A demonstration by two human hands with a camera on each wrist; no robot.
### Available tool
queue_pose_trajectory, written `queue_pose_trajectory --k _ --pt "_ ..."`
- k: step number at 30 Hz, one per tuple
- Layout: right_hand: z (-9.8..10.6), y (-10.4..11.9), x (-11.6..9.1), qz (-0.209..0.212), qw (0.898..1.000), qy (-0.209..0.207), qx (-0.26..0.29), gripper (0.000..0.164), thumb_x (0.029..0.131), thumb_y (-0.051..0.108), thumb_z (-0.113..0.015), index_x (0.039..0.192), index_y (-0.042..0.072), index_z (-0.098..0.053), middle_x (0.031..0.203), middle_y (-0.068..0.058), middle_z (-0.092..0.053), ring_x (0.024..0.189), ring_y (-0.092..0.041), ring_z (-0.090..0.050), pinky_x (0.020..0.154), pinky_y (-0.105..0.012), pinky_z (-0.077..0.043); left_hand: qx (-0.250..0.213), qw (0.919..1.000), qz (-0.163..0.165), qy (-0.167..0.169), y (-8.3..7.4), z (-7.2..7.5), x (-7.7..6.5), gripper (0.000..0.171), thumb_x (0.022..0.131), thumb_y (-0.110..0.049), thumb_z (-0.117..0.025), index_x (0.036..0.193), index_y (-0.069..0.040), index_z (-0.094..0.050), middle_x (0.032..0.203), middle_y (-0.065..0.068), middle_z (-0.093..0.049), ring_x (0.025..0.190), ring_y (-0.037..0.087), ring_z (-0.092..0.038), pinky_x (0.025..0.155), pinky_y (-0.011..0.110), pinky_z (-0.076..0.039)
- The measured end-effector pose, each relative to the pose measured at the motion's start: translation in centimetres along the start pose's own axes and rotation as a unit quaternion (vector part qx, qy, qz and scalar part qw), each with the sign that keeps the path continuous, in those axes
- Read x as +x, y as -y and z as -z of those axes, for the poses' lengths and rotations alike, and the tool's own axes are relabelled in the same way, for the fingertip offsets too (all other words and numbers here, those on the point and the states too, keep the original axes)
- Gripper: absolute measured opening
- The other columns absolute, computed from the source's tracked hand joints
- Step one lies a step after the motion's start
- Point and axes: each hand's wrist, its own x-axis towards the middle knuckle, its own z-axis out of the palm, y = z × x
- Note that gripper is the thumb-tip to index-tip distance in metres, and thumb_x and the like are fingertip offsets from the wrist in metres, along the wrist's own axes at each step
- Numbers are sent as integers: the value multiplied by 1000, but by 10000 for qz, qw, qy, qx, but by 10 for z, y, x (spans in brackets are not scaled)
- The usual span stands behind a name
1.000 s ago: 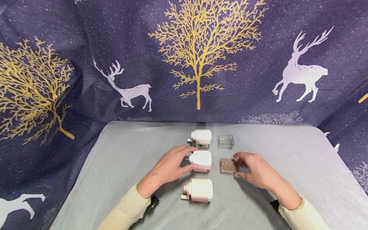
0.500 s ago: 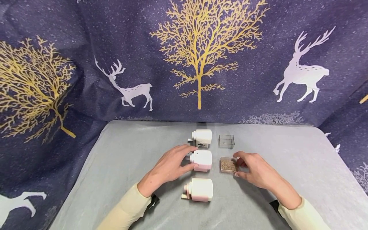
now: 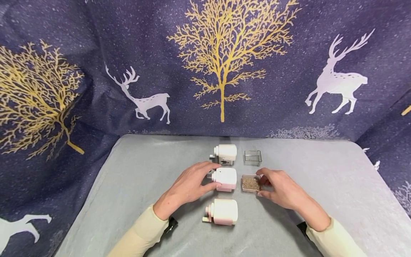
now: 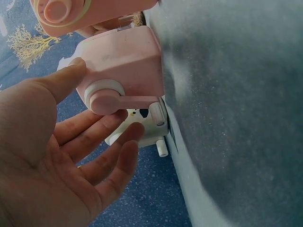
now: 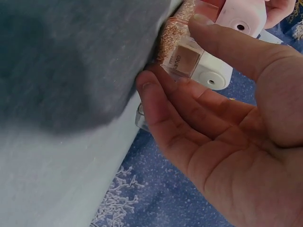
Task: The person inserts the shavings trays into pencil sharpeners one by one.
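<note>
Grey cloth lies before a dark patterned curtain. Left hand: thumb and fingers grip the middle sharpener. Right hand: thumb and fingers, part-closed, pinch the clear drawer of shavings, just right of that sharpener and apart from it. Outward: near sharpener; far sharpener, second drawer to its right. Caution: a slack pinch or tilt could spill shavings; loose bracing could let the middle sharpener slide.
</note>
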Motion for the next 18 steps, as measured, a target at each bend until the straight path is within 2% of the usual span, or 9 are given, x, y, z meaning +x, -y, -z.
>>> queue_pose_trajectory --k 18 --pt "-7 14 11 67 9996 214 198 55 72 16 -83 119 1 -59 94 -5 -69 82 -16 -65 76 -35 -56 -14 10000 -38 33 0 1 0 60 91 -51 -62 144 -27 -48 141 -1 -50 128 17 -45 106 41 -38"
